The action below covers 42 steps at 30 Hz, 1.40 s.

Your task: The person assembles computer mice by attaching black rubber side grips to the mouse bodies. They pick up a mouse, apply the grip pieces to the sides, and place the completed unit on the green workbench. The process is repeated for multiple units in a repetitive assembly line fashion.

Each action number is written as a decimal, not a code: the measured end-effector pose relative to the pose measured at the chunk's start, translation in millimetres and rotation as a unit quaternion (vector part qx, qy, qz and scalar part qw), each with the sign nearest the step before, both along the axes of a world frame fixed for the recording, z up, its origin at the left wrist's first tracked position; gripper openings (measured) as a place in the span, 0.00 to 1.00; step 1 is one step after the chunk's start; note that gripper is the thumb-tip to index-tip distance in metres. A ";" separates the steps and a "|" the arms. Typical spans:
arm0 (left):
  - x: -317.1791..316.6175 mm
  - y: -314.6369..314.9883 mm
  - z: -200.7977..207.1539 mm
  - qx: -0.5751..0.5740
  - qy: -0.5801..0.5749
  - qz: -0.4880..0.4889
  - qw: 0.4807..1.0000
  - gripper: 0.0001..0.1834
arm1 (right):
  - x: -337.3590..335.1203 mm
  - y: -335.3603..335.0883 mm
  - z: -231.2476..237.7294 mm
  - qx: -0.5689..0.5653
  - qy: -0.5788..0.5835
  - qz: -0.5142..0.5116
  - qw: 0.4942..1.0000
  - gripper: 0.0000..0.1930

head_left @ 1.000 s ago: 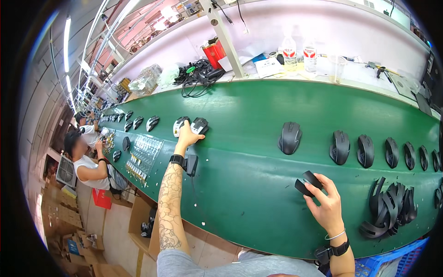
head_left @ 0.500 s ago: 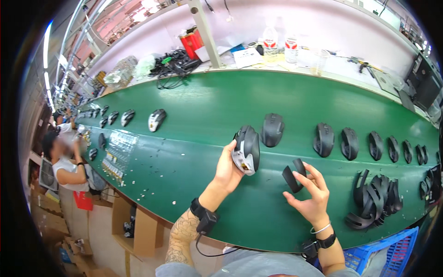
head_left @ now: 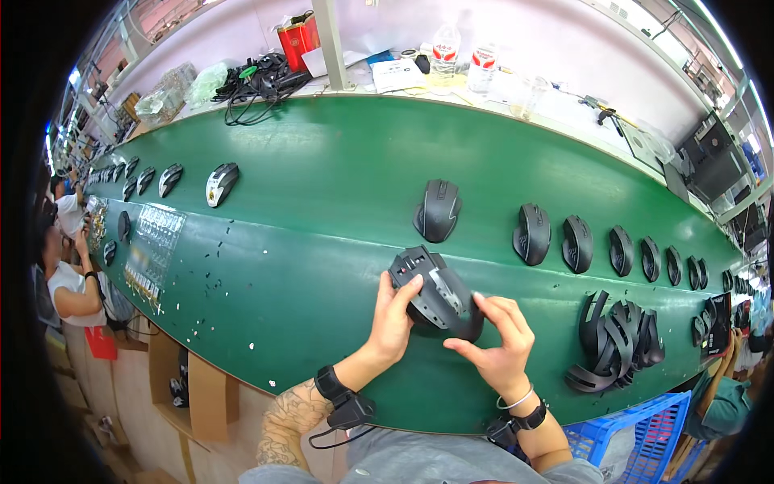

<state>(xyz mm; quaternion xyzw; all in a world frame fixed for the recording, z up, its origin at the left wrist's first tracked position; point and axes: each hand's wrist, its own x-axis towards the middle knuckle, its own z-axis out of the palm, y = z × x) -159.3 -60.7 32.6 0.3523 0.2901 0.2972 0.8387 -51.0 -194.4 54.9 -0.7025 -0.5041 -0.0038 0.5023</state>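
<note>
My left hand (head_left: 392, 323) is closed around a black computer mouse (head_left: 421, 281) above the green work surface. The mouse is tilted, with one side showing grey and dark inner parts. Between the thumb and fingers of my right hand (head_left: 504, 335) is a curved black plastic strip (head_left: 465, 316), held against the near right side of the mouse. Whether the strip is fixed on cannot be seen. Just beyond stands another black mouse (head_left: 438, 211). To the right lies a heap of similar curved black strips (head_left: 617, 343).
A row of black mice (head_left: 532, 234) runs off to the right. Partly uncovered mice (head_left: 222, 184) stand at the left, near a clear plastic tray (head_left: 153, 246). Bottles (head_left: 444, 52) and black cables (head_left: 262, 81) line the back. A blue crate (head_left: 629, 440) and co-workers (head_left: 68, 278) flank the bench.
My left hand has turned the mouse so its side faces my right hand. My right hand has brought the curved strip leftward against the mouse. The whole view has shifted right.
</note>
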 end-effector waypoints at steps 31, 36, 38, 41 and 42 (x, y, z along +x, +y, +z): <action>-6.1 -8.4 4.3 0.000 -0.064 -0.011 0.998 0.24 | 3.6 3.8 -37.0 -0.017 0.537 0.105 0.837 0.09; -5.0 -12.1 5.9 -0.015 -0.061 -0.016 0.998 0.25 | 3.4 1.9 -39.8 -0.012 0.526 0.095 0.845 0.10; -5.0 -13.2 3.1 -0.004 -0.059 -0.011 0.998 0.26 | 3.2 2.4 -42.0 -0.004 0.529 0.096 0.843 0.10; -5.3 -13.5 2.7 0.010 -0.062 -0.010 0.998 0.22 | 3.4 2.5 -42.8 0.009 0.538 0.106 0.836 0.10; -5.7 -12.3 1.9 0.006 -0.049 -0.012 0.999 0.19 | 4.1 3.0 -41.5 0.013 0.540 0.112 0.834 0.10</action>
